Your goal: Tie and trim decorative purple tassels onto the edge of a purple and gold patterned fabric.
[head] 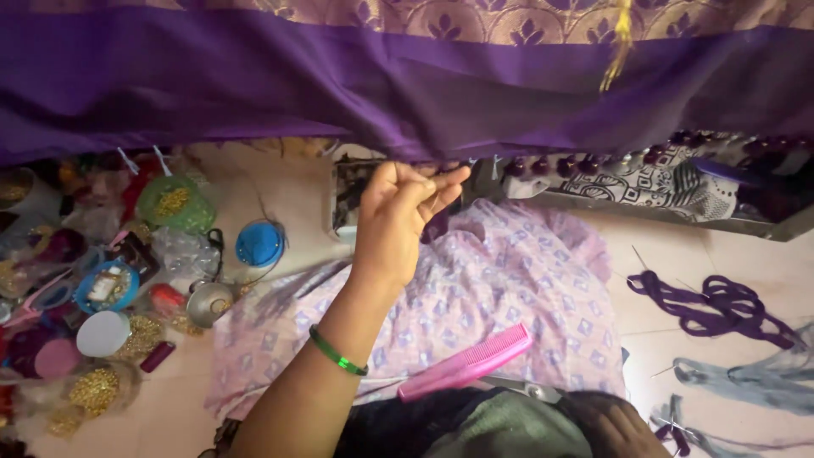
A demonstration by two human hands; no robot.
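A purple cloth with a gold patterned border hangs across the top of the view. Dark red beads line part of its lower hem. My left hand, a green bangle on its wrist, is raised just under the hem. Its fingertips are pinched on a dark purple thread that hangs from the hem. My right hand lies low at the bottom edge on dark cloth, only partly in view. A pink comb rests on my lap between the hands.
On the floor at left are several small tubs, lids and packets of gold beads, among them a blue lid and a green dish. Purple thread bundles and grey ones lie at right. A pale patterned cloth covers my lap.
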